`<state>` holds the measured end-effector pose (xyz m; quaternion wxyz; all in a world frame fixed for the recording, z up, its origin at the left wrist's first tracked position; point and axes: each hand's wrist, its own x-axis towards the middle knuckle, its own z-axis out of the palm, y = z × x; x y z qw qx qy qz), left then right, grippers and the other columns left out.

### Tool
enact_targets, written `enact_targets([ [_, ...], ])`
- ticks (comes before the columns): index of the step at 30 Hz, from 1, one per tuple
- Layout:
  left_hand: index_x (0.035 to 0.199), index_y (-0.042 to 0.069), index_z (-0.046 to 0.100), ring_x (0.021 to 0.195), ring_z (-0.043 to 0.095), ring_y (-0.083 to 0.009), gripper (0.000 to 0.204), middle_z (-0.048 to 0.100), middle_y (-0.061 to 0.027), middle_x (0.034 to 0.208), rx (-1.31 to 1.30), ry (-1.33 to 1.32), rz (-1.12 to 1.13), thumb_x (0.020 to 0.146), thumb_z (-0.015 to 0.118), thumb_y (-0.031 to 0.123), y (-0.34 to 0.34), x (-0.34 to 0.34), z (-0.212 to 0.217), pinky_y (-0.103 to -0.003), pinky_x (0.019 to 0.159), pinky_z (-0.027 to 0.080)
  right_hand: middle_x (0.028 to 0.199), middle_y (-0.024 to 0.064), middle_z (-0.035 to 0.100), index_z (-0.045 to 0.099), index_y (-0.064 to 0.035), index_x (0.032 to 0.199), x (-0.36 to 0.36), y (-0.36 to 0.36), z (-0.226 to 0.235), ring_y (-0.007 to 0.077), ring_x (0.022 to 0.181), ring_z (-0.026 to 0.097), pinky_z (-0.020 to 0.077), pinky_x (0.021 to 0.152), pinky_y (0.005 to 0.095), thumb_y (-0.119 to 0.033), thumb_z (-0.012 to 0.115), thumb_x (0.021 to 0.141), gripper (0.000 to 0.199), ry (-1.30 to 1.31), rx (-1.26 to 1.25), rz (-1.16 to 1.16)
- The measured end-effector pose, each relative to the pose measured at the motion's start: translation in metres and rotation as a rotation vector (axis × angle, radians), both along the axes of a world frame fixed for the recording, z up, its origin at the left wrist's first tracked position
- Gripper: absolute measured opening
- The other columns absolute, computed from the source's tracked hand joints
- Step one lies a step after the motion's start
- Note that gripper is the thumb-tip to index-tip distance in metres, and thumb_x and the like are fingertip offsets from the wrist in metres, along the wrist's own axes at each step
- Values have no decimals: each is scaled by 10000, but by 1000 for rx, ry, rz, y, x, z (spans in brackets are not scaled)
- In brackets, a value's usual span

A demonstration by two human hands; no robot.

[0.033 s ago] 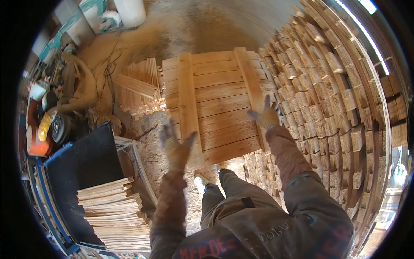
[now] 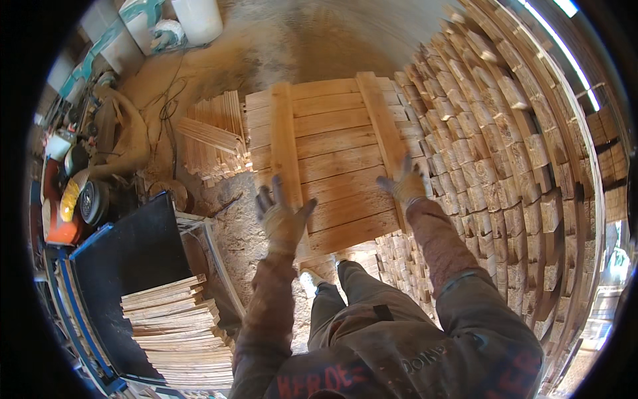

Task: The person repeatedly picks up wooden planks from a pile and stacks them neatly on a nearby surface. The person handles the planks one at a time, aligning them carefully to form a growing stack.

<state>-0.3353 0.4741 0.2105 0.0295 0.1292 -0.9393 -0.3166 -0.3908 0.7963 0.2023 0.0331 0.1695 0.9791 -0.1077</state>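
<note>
A wooden slatted panel [image 2: 332, 156] with two cross battens lies flat ahead of me, over the sawdust floor and next to the wood stack. My left hand [image 2: 282, 218], in a work glove, is raised over the panel's near left corner with its fingers spread and nothing in it. My right hand [image 2: 404, 185], also gloved, hovers at the panel's near right edge beside the right batten, fingers apart and empty. Whether either hand still touches the panel is unclear.
A tall curved wall of stacked wood blocks [image 2: 505, 153] fills the right side. Loose slats [image 2: 212, 136] lie left of the panel, and a slat pile [image 2: 176, 329] sits on a dark bench [image 2: 126, 253] at lower left. White buckets [image 2: 199, 18] stand at the top.
Both hands were at the panel's near edges as if holding it; now their fingers are spread open and lifted slightly off it. The panel sits in nearly the same place.
</note>
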Motion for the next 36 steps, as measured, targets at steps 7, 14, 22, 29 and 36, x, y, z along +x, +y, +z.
enact_targets([
  [7, 1595, 80, 340, 1209, 564, -355, 1040, 552, -246, 1325, 187, 131, -62, 774, 911, 367, -22, -45, -44, -460, 1014, 497, 1472, 344, 501, 240, -127, 1651, 11, -23, -18, 443, 1367, 513, 443, 1126, 548, -357, 836, 843, 1030, 104, -1089, -146],
  [14, 1540, -90, 333, 1229, 652, -304, 962, 668, -249, 1287, 878, -244, -151, 861, 871, 327, 48, -33, -6, -406, 1033, 543, 1511, 239, 526, 395, -111, 1592, 63, -81, -17, 361, 1453, 450, 337, 1216, 509, -291, 804, 872, 847, -184, -1367, 219],
  [22, 1386, -57, 534, 1059, 687, -237, 791, 717, -163, 1141, 583, -191, -43, 769, 919, 255, 44, -37, 5, -361, 914, 559, 1671, 198, 272, 388, -224, 1596, 115, -36, -11, 502, 1497, 284, 304, 1159, 670, -259, 743, 810, 864, -79, 134, 929],
  [29, 1423, -15, 590, 1052, 651, -141, 593, 689, -60, 1237, 1083, -110, 6, 917, 760, 244, -95, 27, 85, -275, 898, 525, 1386, 219, 624, 465, -27, 1500, 96, -27, 14, 390, 1290, 588, 465, 1101, 509, -249, 581, 1008, 552, -14, 83, 1150],
  [36, 1426, -28, 531, 1035, 695, -167, 595, 686, -96, 1216, 961, 238, 204, 933, 768, 206, -223, 122, 105, -305, 920, 592, 1673, 204, 286, 265, -304, 1642, 67, -65, 7, 450, 1498, 324, 275, 1138, 725, -271, 604, 958, 764, -54, 327, 998],
])
